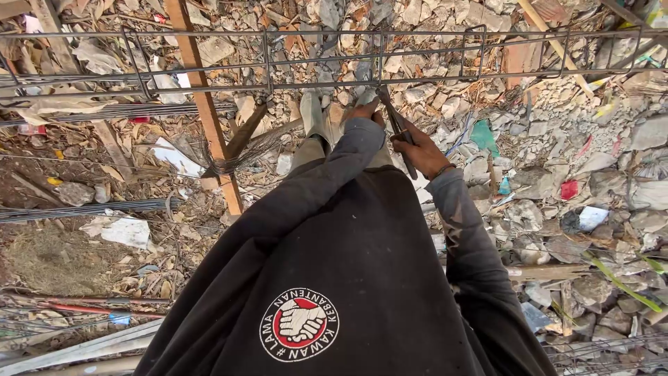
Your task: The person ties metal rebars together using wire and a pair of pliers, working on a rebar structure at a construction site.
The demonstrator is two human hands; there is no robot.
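Note:
A long cage of steel bars with square stirrups runs across the top of the view at waist height. My left hand reaches up to a bar of the cage, fingers closed on or around it, partly hidden by my dark sleeve. Just to the right, my right hand grips a pair of dark metal pincers, whose jaws point up at the same spot on the cage. My dark sweatshirt with a round red and white emblem fills the lower middle.
The ground is covered in rubble, broken stone and scraps of paper and plastic. A wooden plank props up the cage at left. Bundles of thin steel rods lie at left, and tie wire hangs nearby.

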